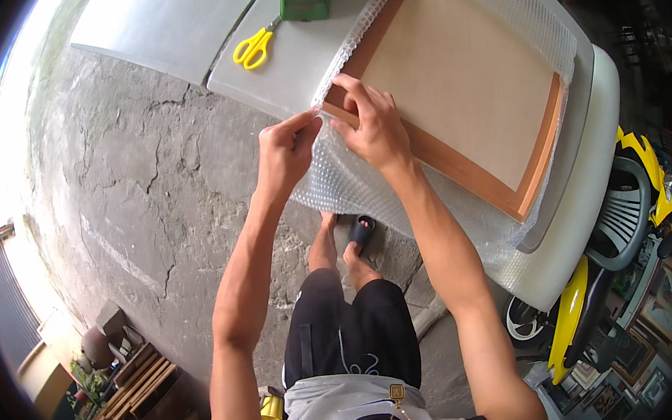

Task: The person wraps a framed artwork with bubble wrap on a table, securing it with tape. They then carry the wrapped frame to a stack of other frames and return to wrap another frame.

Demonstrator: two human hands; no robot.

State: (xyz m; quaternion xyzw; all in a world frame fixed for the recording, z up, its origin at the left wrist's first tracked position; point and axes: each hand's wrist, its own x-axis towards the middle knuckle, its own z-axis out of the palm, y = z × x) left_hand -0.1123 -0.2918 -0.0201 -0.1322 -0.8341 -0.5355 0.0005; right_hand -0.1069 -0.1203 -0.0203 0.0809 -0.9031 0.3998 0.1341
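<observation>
Wooden frame [463,164], reddish brown around a flat beige panel [450,59], lies on the grey tabletop [263,89], its left corner close to the tabletop's near edge. Clear bubble wrap [333,178] spreads under it, comes up along its left and far sides, and spills over the near edge toward the person's legs. A long pale roll [603,118] runs along the right edge, crowding that side, with a yellow-and-grey vehicle [624,211] near it. Leftward there is more room: cracked concrete floor [142,154] stretches wide. Toward the far edge sits a green dispenser [306,1] with a white strip showing in it; yellow-handled scissors [254,50] lie just beside it. At the frame's left corner, the left hand [290,146] has its grip pinched together on the wrap. The right hand's [377,124] grip straddles the rail, thumb apart from fingers; whether it clamps anything, I cannot tell.
</observation>
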